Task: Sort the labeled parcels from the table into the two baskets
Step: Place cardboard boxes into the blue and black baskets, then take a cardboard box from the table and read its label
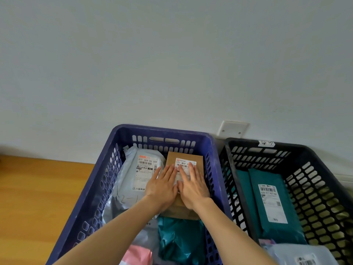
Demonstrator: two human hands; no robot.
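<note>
In the blue basket (162, 131): pressing on a brown cardboard parcel (172, 157) with left hand (162, 186) and right hand (193, 188), close side by side. Fingers of both straight and laid flat on the parcel top, gripping nothing. Partly covering the parcel's white shipping label (184, 163); "523 M88" readable above the fingertips.

Parcel position: far right part of the blue basket, against the right wall, label up. Touching on its left: grey poly mailer (129, 180), label up, "471 304-00 009" readable, handwriting on the lower part. Nearer the camera in the same basket: crumpled teal mailer (181, 240) under the parcel's near edge, plus a pink mailer (137, 255) at the bottom edge of view.

Just right of it: black basket (244, 141), handwritten tag (266, 143) on the far rim, text not legible. Inside: teal mailer (267, 178) lying flat with white label up, and a grey labeled mailer (298, 253) at the near end.

Behind: plain wall with a white cover plate (232, 129). Left of the blue basket: wooden surface (38, 197); cannot tell whether desk or floor.
</note>
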